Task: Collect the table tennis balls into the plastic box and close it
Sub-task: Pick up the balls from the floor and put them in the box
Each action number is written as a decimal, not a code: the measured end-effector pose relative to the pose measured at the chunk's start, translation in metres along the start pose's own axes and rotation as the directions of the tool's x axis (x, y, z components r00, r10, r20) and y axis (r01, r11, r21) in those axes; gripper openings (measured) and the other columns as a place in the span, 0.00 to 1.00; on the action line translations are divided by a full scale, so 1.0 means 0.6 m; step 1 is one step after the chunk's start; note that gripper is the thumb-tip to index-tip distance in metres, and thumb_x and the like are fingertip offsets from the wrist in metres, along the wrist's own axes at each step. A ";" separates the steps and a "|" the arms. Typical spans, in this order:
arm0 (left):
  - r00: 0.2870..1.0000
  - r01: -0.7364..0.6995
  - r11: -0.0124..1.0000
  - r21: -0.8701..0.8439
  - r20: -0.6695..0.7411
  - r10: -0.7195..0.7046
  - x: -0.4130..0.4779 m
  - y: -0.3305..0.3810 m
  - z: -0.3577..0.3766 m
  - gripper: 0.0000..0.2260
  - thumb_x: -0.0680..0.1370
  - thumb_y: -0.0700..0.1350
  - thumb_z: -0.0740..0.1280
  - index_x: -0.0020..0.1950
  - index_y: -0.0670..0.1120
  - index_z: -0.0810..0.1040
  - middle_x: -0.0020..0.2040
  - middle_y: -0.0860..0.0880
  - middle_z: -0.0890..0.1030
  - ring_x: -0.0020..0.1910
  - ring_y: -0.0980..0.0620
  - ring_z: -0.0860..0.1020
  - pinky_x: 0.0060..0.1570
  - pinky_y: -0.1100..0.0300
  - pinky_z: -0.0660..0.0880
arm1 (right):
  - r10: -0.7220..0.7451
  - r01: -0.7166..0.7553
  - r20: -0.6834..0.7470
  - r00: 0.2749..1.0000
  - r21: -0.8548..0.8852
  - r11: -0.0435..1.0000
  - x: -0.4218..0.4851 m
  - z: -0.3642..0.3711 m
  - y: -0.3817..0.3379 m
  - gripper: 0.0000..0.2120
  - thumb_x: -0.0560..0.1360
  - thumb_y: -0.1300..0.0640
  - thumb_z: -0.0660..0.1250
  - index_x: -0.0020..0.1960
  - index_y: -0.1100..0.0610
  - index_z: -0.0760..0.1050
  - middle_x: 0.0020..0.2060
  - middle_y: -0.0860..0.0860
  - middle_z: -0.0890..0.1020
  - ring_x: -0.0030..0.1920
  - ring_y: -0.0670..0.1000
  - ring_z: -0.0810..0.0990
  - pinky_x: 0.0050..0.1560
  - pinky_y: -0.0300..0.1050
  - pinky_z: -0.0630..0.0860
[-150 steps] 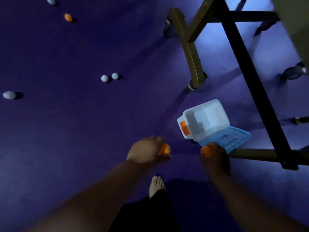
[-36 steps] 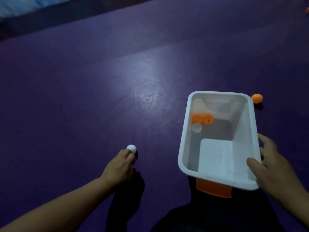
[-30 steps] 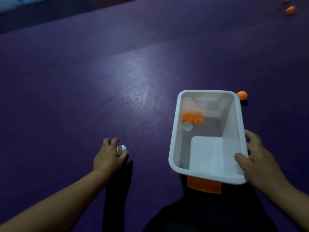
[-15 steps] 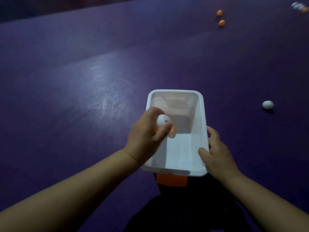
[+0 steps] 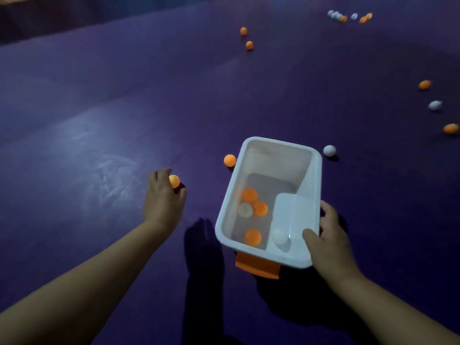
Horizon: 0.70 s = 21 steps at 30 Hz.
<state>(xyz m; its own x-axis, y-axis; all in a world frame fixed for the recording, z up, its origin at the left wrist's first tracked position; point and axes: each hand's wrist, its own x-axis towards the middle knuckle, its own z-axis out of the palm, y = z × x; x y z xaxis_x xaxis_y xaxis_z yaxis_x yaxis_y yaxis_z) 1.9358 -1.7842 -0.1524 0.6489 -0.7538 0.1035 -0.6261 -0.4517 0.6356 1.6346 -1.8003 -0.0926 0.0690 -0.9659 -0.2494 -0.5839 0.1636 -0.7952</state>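
The white plastic box (image 5: 315, 170) with an orange latch (image 5: 257, 267) is open, and my right hand (image 5: 328, 241) grips its near right corner. Inside lie several balls, orange (image 5: 249, 195) and white (image 5: 279, 236). My left hand (image 5: 163, 199) is down at the floor left of the box, its fingers closing around an orange ball (image 5: 174, 181). Another orange ball (image 5: 229, 160) rests against the box's left wall and a white ball (image 5: 329, 150) lies just beyond its far right corner. No lid is in view.
The purple floor (image 5: 124, 108) stretches all around. Two orange balls (image 5: 249, 45) lie farther off. A cluster of balls (image 5: 348, 16) sits at the top right, and more balls (image 5: 435, 105) lie along the right edge. My dark-clothed legs are below the box.
My left hand has dropped the white ball into the box and moved down left onto an orange ball on the floor. The view has swung, showing more balls to the right.
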 end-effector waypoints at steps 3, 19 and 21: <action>0.991 -0.028 0.987 0.161 0.137 0.006 0.042 -0.026 0.027 0.22 0.74 0.40 0.69 0.67 0.40 0.70 0.65 0.36 0.69 0.63 0.35 0.67 0.60 0.46 0.67 | 0.051 -0.047 -0.097 0.994 0.042 0.998 0.018 -0.005 0.009 0.28 0.73 0.65 0.61 0.70 0.50 0.60 0.51 0.48 0.78 0.48 0.47 0.77 0.45 0.47 0.75; 0.894 -0.396 0.881 0.260 0.328 0.305 0.134 0.095 0.163 0.06 0.75 0.39 0.60 0.46 0.40 0.75 0.48 0.43 0.76 0.45 0.42 0.72 0.36 0.54 0.65 | 0.183 -0.191 -0.216 0.959 -0.014 0.982 0.071 -0.003 0.036 0.27 0.72 0.64 0.61 0.69 0.52 0.60 0.53 0.51 0.78 0.49 0.53 0.78 0.47 0.53 0.77; 0.895 -0.369 0.904 0.217 0.344 0.283 0.147 0.123 0.178 0.11 0.76 0.43 0.62 0.58 0.45 0.74 0.56 0.45 0.73 0.45 0.41 0.74 0.37 0.54 0.67 | 0.188 -0.197 -0.212 0.959 -0.021 0.980 0.073 -0.003 0.035 0.27 0.72 0.64 0.61 0.69 0.52 0.60 0.52 0.50 0.77 0.49 0.53 0.77 0.47 0.51 0.77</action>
<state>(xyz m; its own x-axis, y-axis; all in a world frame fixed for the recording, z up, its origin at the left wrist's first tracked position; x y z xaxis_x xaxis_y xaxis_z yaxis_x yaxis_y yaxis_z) 1.9009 -1.9350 -0.1782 0.2551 -0.9669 0.0099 -0.8992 -0.2335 0.3699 1.6238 -1.8398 -0.1195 -0.2153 -0.9380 -0.2717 -0.6032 0.3466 -0.7184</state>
